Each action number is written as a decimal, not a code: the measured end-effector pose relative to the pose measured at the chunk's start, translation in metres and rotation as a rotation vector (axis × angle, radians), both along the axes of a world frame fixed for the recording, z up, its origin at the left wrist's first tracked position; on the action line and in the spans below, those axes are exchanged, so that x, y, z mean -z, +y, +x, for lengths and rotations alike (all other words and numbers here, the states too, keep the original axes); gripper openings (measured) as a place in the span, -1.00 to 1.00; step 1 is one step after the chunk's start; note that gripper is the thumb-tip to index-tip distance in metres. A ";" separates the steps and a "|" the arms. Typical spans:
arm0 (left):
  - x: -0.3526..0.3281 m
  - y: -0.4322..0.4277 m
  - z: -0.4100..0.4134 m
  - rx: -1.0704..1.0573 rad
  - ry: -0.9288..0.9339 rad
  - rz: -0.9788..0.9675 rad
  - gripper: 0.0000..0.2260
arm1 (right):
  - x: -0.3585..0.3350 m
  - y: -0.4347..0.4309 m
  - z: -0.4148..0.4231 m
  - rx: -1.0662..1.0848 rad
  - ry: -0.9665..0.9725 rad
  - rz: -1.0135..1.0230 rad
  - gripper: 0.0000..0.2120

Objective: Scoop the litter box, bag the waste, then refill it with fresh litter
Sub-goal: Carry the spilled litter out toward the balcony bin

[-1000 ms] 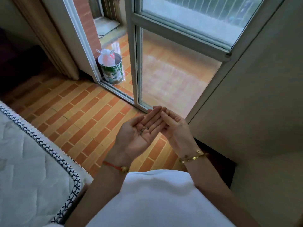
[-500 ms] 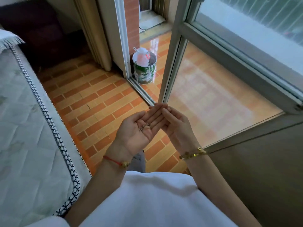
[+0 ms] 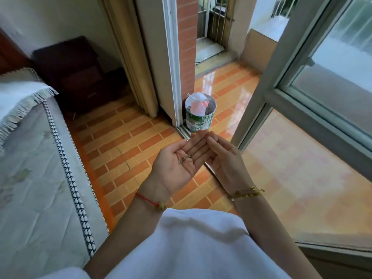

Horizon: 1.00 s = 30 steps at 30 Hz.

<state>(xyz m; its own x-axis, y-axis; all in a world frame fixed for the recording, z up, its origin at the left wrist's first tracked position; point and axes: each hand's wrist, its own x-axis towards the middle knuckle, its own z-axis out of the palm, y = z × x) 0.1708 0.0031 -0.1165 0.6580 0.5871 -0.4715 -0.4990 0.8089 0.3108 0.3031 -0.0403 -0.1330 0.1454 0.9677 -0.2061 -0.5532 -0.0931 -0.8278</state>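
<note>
Several dark grains (image 3: 186, 158) lie in the hollow of the left hand (image 3: 175, 166); they are probably stray litter, though too small to name for certain. Head view only. The left hand is palm up, fingers straight and close together, tilted a little toward the doorway, wrist low in front of the white shirt. The right hand (image 3: 226, 158) stands on edge beside it, fingers straight and together, its fingertips touching the left fingertips so the two make a shallow trough; it holds nothing. Both hang over the tiled floor (image 3: 124, 146), near the door track (image 3: 184, 132). Beyond the fingertips, on the far side of the track, stands a round tin (image 3: 199, 119) with a knotted pale bag (image 3: 196, 106) sitting in it, the likely place for the waste. The litter box itself is not in view. Judged step: carrying up spilled bits to bin them. To do it well, the palm should be kept level and cupped, with the right hand serving as a wall on the open side. The hands should come right over the tin's mouth before the palm tips, then the right fingers can brush it clean. The bed (image 3: 30, 168) lies to the left, well apart.
</note>
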 end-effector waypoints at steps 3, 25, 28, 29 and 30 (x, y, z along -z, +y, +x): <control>0.003 0.045 0.004 0.012 0.014 -0.006 -0.58 | 0.004 0.044 0.004 -0.006 0.010 -0.017 -0.70; 0.030 0.374 0.124 -0.066 0.024 -0.037 -0.59 | 0.029 0.383 0.120 -0.019 0.039 -0.116 -0.71; 0.035 0.418 0.146 -0.035 0.028 -0.051 -0.58 | 0.031 0.421 0.138 0.018 0.042 -0.129 -0.73; 0.037 0.431 0.152 -0.026 0.033 -0.062 -0.57 | 0.031 0.433 0.144 0.039 0.049 -0.136 -0.74; 0.039 0.445 0.159 -0.014 0.033 -0.073 -0.57 | 0.032 0.445 0.149 0.060 0.049 -0.144 -0.75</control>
